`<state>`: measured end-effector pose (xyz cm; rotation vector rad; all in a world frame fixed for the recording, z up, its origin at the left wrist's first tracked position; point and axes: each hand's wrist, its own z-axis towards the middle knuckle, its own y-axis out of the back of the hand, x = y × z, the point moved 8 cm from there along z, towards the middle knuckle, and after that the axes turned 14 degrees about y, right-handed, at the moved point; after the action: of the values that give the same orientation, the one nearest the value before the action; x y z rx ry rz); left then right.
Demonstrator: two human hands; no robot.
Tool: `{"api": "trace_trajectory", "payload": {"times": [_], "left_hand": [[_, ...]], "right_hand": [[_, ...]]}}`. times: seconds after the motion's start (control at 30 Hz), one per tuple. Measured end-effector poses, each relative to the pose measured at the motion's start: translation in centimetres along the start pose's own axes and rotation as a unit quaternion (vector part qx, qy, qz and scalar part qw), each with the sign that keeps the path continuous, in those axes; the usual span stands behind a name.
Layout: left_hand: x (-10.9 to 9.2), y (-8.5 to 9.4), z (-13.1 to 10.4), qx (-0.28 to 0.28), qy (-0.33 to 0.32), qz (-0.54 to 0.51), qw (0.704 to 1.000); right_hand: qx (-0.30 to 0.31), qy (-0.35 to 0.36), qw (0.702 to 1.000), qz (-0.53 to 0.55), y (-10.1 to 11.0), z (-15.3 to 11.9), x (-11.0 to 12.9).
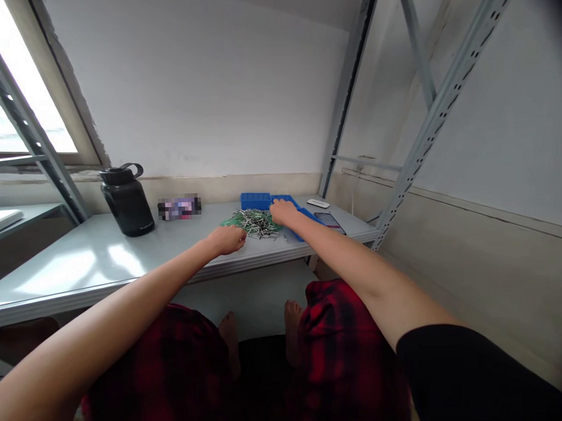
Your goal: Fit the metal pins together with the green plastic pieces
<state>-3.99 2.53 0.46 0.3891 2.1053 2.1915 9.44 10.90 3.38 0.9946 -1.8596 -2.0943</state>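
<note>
A heap of thin, shiny metal pieces (257, 223), which look like rivets or screws, lies on green material (230, 221) on the grey shelf table. At the heap's front left, my left hand (228, 239) rests with curled fingers; anything inside them is hidden. My right hand (283, 211) is at the heap's right side, by the blue bins, its fingers bent down and drawn together. What it holds, if anything, is too small to make out. One blue bin (255, 201) stands behind the heap. Another blue bin (310, 214) is partly covered by my right hand and forearm.
A dark water bottle (128, 202) stands at the left, with a blurred-out item (179, 207) beside it. On the right lie a phone (330, 221) and a white, flat, rounded object (318, 203). Metal uprights (443, 116) frame the table (171, 239), and a wall closes the back.
</note>
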Motion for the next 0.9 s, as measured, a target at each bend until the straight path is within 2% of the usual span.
{"api": "trace_trajectory", "payload": {"times": [0.4, 0.7, 0.8, 0.9], "left_hand": [[0.0, 0.1, -0.1, 0.005, 0.000, -0.010, 1.000], [0.1, 0.0, -0.1, 0.000, 0.005, 0.003, 1.000], [0.3, 0.2, -0.1, -0.002, 0.017, -0.003, 1.000], [0.8, 0.6, 0.3, -0.012, 0.040, -0.056, 0.998]], "right_hand": [[-0.004, 0.009, 1.000, -0.008, 0.1, -0.1, 0.1], [-0.019, -0.009, 1.000, 0.019, 0.8, -0.8, -0.7], [-0.038, -0.017, 0.998, 0.044, 1.5, -1.1, -0.9], [-0.065, -0.026, 0.994, 0.089, 2.8, -1.4, -1.0]]}}
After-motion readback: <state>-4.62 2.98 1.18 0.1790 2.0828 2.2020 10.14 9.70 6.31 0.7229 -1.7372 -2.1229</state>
